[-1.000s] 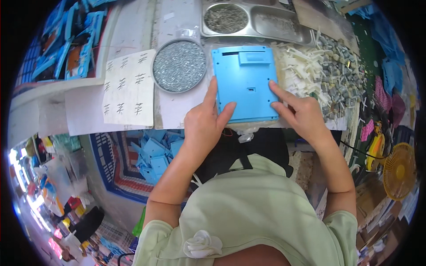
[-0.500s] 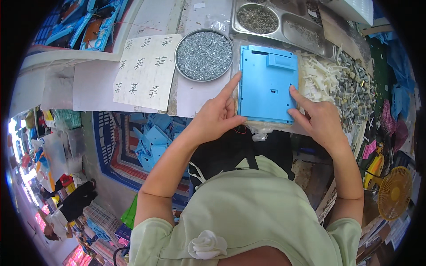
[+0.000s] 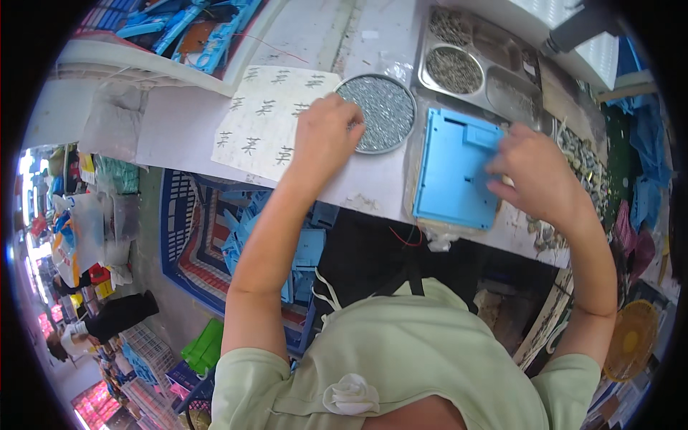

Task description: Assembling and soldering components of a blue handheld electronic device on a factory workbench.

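Note:
A flat blue plastic casing (image 3: 455, 179), with a small slot and a raised block at its top, lies on the bench in front of me. My left hand (image 3: 326, 136) is at the near left rim of a round metal dish (image 3: 383, 115) full of small silvery screws. Its fingers are curled in toward the thumb; whatever they pinch is hidden. Over the casing's right edge hovers my right hand (image 3: 537, 172), slightly blurred, fingers half bent and apart from the thumb, with nothing visible between them.
A steel compartment tray (image 3: 494, 82) with small metal parts stands behind the casing. Handwritten paper (image 3: 269, 115) lies left of the dish. A crate (image 3: 172, 229) of blue plastic pieces sits below the bench edge. Small metal parts (image 3: 584, 161) are heaped at the right.
My left hand has left the casing's left edge and moved up and left to the screw dish. The right hand has lifted off the casing's right edge. The whole view has shifted and tilted.

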The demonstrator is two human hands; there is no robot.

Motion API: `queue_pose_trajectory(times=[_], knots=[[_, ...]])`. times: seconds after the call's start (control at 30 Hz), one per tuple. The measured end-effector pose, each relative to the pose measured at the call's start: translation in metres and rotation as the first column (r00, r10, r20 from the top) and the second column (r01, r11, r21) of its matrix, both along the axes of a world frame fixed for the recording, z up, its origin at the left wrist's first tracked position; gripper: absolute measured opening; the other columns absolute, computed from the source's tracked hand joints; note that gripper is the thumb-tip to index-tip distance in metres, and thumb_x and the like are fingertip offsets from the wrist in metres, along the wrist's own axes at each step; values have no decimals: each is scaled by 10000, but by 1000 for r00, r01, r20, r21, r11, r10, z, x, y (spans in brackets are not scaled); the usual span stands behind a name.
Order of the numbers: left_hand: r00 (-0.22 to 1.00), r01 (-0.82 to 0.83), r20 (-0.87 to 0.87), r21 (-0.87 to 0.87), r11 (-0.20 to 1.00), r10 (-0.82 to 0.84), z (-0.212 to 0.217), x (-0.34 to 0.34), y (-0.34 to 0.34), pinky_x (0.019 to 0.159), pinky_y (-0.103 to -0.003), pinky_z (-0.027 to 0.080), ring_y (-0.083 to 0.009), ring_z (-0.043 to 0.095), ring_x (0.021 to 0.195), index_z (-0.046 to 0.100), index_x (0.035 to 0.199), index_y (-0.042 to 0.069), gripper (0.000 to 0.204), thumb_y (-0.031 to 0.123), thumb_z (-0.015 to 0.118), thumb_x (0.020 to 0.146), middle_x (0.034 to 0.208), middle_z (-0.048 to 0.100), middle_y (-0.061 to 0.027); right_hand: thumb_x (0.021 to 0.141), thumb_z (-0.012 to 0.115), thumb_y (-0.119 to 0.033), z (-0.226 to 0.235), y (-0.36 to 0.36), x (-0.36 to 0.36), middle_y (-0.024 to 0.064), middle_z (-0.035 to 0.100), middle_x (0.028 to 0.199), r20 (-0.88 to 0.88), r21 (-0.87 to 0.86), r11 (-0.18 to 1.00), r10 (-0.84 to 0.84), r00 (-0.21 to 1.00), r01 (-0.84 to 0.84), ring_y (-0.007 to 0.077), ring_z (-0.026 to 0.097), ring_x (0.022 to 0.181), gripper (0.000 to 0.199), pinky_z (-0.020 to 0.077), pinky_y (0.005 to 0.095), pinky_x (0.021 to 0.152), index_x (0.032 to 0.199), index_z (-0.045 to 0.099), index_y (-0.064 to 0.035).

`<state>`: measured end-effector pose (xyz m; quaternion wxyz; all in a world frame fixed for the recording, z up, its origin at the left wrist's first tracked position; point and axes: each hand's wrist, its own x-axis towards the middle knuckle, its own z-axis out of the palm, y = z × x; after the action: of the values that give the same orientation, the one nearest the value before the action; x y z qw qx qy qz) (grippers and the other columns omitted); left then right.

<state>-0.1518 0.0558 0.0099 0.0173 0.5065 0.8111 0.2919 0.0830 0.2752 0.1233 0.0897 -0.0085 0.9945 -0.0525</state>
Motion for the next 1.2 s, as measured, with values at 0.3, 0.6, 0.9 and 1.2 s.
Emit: queue_pose_trajectory(times=[0.3, 0.6, 0.9, 1.2], knots=[[995, -98, -8, 88, 991, 99, -12, 2, -5, 745, -459, 435, -289, 616, 826, 681, 807, 94, 95, 163, 729, 850, 830, 639, -76, 814, 732, -193, -92, -31, -152, 57, 688, 840, -218, 15, 999, 49, 975, -47, 267, 603, 994, 111, 477, 444, 870, 823, 723, -83], [938, 61, 322, 210, 976, -128, 10, 48, 28, 656, -437, 474, -343, 613, 702, 684, 877, 14, 119, 132, 693, 891, 780, 641, -148, 853, 711, -171, -85, -1, -142, 84, 705, 858, -427, -120, 991, -2, 904, -54, 267, 634, 886, 113, 503, 401, 786, 829, 730, -62], [986, 162, -47, -2, 987, -162, 27, 66, 67, 700, -463, 505, -363, 647, 792, 649, 813, 28, 165, 165, 704, 885, 798, 653, -150, 870, 713, -168, -60, 68, 7, 116, 702, 838, -224, -489, 806, -485, 845, 333, 292, 647, 871, 149, 519, 408, 797, 914, 753, -31], [977, 172, -101, -139, 975, -187, 35, 64, 75, 721, -461, 541, -356, 666, 832, 636, 824, 19, 169, 161, 719, 862, 825, 664, -150, 841, 733, -114, -65, 69, 0, 114, 683, 821, -198, -395, 876, -374, 906, 275, 252, 648, 837, 127, 517, 357, 758, 896, 743, 0]])
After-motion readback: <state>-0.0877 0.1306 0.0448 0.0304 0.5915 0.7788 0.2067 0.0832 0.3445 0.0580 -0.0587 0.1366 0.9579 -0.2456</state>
